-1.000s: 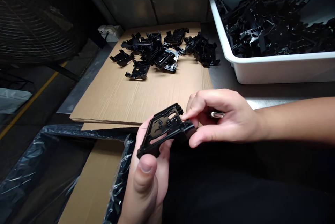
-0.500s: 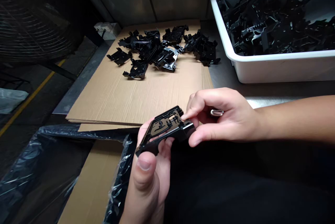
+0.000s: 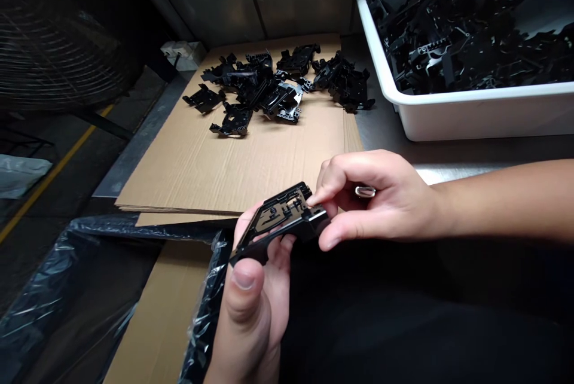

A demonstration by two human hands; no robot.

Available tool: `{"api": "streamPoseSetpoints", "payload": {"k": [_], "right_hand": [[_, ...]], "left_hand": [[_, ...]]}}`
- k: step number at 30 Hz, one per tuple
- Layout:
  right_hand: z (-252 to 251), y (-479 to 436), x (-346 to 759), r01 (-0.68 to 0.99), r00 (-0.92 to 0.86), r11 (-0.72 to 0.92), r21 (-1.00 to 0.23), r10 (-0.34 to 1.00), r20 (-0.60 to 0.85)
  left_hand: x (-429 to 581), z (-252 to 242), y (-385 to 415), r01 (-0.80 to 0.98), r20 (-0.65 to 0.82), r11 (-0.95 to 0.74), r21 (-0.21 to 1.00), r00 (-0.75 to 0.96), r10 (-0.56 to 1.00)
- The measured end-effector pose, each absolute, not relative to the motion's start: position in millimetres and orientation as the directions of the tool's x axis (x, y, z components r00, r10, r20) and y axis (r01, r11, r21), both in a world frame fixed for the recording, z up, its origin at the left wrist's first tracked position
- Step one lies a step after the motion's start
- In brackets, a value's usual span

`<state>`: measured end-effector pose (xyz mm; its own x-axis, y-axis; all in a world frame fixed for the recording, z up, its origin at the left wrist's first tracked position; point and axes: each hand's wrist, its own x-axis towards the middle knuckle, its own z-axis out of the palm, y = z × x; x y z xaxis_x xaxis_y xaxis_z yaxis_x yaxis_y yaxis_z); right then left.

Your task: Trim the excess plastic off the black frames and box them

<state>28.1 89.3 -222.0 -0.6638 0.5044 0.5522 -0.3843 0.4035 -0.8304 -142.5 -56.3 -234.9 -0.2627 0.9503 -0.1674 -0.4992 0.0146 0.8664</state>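
My left hand (image 3: 253,306) is closed around a black moulded plastic part (image 3: 282,219), a flat frame with cut-outs and small raised details, held tilted with its right end higher. My left thumb presses near its lower left end, and the fingers reach underneath. My right hand (image 3: 372,198) is at the right end of the part, with the index fingertip touching its upper face and the thumb beside its edge. Tucked in the curled fingers of that hand is a small tool with a shiny metal end (image 3: 365,192); the rest of it is hidden.
Several similar black parts (image 3: 251,88) lie on stacked cardboard sheets (image 3: 224,162). A white bin (image 3: 484,112) heaped with more stands at right. Lower left is an open box lined with dark plastic (image 3: 89,288). A fan (image 3: 58,49) stands at far left.
Both hands and the black plastic part have shifted very slightly left in the view. The hold of each hand looks the same.
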Motion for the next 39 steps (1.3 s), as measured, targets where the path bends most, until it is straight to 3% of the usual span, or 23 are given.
{"api": "streamPoseSetpoints", "payload": {"k": [23, 31, 39], "right_hand": [[-225, 89, 28, -0.421, -0.647, 0.452, -0.787, 0.458, 0.609], [-230, 89, 28, -0.377, -0.652, 0.62, -0.688, 0.35, 0.672], [-226, 92, 34, -0.354, -0.698, 0.67, -0.653, 0.275, 0.661]], "left_hand": [[-150, -243, -60, -0.393, -0.018, -0.113, 0.912, -0.316, 0.949], [-175, -238, -68, -0.076, 0.133, -0.172, 0.982, -0.361, 0.923], [-178, -231, -71, 0.161, 0.416, -0.385, 0.909, -0.305, 0.856]]}}
